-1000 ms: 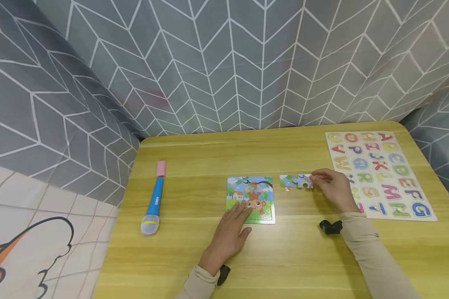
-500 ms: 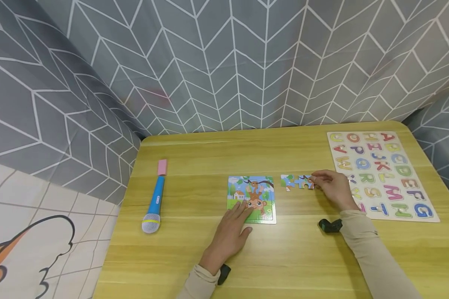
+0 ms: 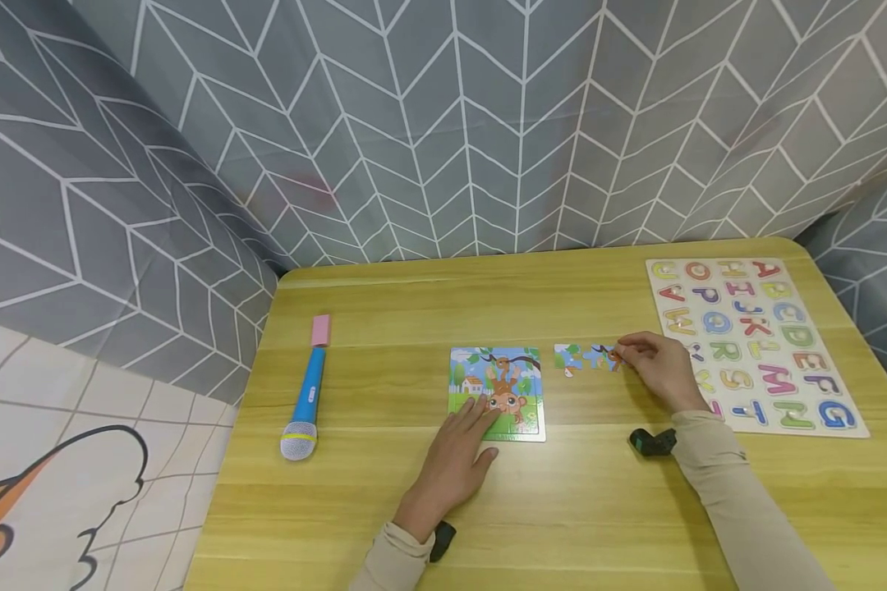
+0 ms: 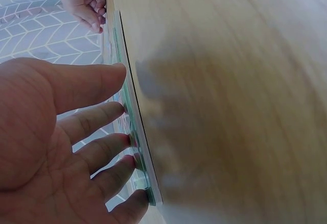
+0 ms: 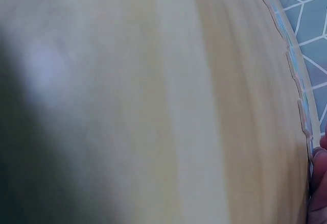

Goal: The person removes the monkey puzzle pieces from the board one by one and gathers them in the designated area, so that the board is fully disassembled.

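My left hand (image 3: 451,460) rests with spread fingers on the lower left of a square monkey jigsaw puzzle (image 3: 521,369) in a tray. In the left wrist view the fingertips (image 4: 125,141) touch the puzzle's edge. To the right of it, my right hand (image 3: 659,369) pinches the right end of a jigsaw piece (image 3: 602,356) with a branch on it. That piece meets a blue-and-green jigsaw piece (image 3: 567,356) on its left. At the edge of the right wrist view, only a few fingers (image 5: 319,170) show by the row of pieces.
A wooden alphabet board (image 3: 761,349) lies beyond my right hand. At the left are a blue toy microphone (image 3: 307,402) and a pink block (image 3: 321,330). Patterned curtain (image 3: 443,131) hangs behind the wooden table (image 3: 384,304).
The branch piece in my right hand has come down against the piece to its left, and the two now look joined. My left hand stays on the puzzle.
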Tool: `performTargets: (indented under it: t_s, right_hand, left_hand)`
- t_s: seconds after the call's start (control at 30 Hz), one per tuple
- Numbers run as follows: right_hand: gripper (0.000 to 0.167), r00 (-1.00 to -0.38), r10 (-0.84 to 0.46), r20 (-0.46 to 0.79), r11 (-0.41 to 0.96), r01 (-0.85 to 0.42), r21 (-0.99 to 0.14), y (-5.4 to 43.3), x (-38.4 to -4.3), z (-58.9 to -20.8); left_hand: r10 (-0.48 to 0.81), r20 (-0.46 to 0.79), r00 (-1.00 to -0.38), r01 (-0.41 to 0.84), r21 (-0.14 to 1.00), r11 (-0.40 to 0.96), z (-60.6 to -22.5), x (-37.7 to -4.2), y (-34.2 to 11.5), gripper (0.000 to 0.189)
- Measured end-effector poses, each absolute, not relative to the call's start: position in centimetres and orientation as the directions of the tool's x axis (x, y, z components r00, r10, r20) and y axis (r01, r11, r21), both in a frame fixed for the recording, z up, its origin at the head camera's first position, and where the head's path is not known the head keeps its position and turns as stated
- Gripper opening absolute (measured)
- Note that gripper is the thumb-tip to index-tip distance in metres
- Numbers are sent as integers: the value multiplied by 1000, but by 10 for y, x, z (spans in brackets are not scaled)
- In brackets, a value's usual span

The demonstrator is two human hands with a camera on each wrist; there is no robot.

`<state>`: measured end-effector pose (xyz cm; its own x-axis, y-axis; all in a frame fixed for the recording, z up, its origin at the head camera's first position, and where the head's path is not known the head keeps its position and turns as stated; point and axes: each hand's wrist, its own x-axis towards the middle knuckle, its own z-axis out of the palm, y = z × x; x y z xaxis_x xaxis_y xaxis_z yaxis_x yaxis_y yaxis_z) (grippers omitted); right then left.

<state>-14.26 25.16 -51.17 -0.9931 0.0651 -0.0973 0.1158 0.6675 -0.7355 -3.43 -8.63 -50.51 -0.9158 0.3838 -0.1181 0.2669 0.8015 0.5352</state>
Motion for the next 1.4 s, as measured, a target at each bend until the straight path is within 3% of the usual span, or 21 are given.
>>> performTargets:
  t_s: [0.13, 0.47, 0.97, 1.23, 1.4]
  right_hand:
    - [31, -993, 55, -103, 663, 113, -740, 250, -143, -511]
    - [50, -980, -94, -174, 748, 46, -662, 247, -145, -505]
    - [51, -987, -128, -94, 785, -43, -618, 246, -145, -499]
    - [46, -991, -130, -25, 764, -84, -640, 217, -142, -485]
    - [42, -984, -172, -54, 743, -93, -663, 188, -143, -483]
  left_hand:
    - [385, -117, -916, 267, 538, 799, -505, -34, -87, 52]
    - [376, -112, -920, 260, 544, 797, -503, -32, -87, 52]
    - [361, -106, -926, 257, 523, 812, -502, -32, -82, 51]
    - [332, -62, -941, 270, 451, 851, -494, -39, -70, 44]
    - [370, -49, -928, 316, 423, 849, -491, -43, -60, 47]
